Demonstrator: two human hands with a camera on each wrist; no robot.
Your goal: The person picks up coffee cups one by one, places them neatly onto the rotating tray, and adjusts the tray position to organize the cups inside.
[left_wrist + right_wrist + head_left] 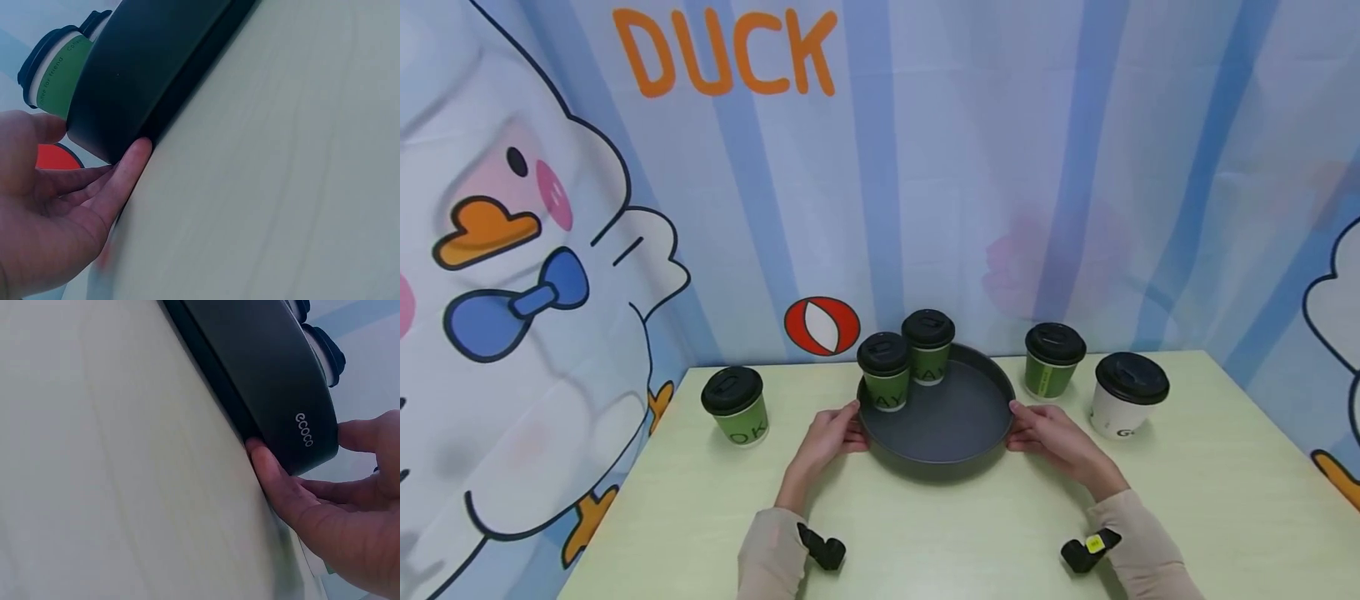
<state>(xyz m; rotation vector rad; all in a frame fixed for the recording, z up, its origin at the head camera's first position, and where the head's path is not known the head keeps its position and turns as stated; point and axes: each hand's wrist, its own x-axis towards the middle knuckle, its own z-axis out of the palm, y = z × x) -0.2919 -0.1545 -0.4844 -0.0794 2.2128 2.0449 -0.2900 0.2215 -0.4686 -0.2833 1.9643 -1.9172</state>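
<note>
Both hands hold a round dark tray (pixel 951 429) by its opposite sides. My left hand (pixel 827 439) grips the left rim; in the left wrist view the thumb of the left hand (pixel 62 206) lies at the tray's side and fingers reach under its base. My right hand (pixel 1063 446) grips the right rim, and in the right wrist view the right hand (pixel 344 500) has fingertips beneath the tray (pixel 275 381), beside its "ecoco" lettering. Two green cups with black lids, one in front (pixel 887 387) and one behind (pixel 929 362), stand upright at the tray's left.
On the pale table (pixel 925 533), a green lidded cup (pixel 745 421) stands at the left. Another green cup (pixel 1048 375) and a larger white cup (pixel 1123 412) stand right of the tray. A curtain with duck drawings (pixel 940 167) hangs behind the table's far edge.
</note>
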